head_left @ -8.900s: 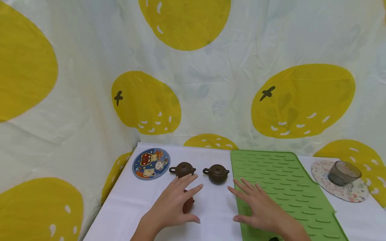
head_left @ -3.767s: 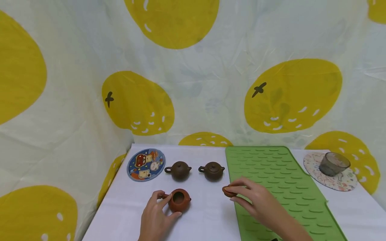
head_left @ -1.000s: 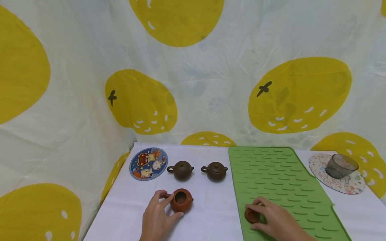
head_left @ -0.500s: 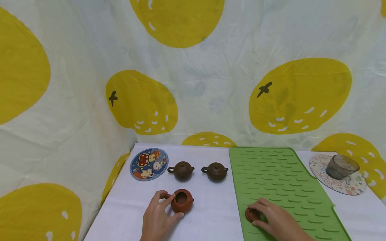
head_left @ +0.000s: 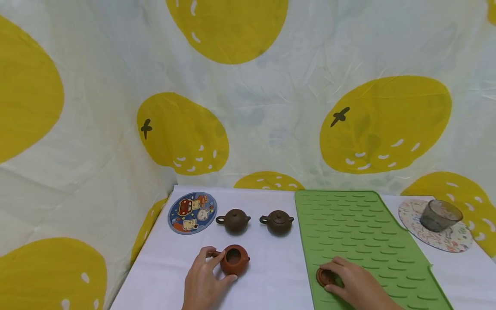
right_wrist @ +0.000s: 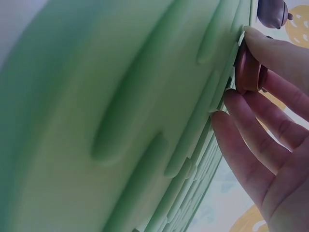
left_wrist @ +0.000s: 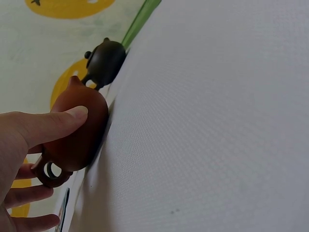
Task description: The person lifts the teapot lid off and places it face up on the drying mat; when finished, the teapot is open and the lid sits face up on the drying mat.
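Note:
A reddish-brown clay teapot stands uncovered on the white cloth, its round opening showing and its spout pointing right. My left hand holds it, thumb against the body and fingers at the handle. The teapot's lid lies on the green ridged mat, hollow underside up. My right hand pinches this lid between thumb and fingers; in the right wrist view the lid sits against the mat, with other fingertips touching the mat below it.
Two dark brown lidded teapots stand side by side behind the red one. A blue cartoon coaster lies at the far left. On the right, a smoky glass cup tilts on a floral coaster.
Both hands hovered open at first. The left then took hold of the red teapot; the right lifted its lid, carried it right and turned it over onto the mat. The last half second shows little motion.

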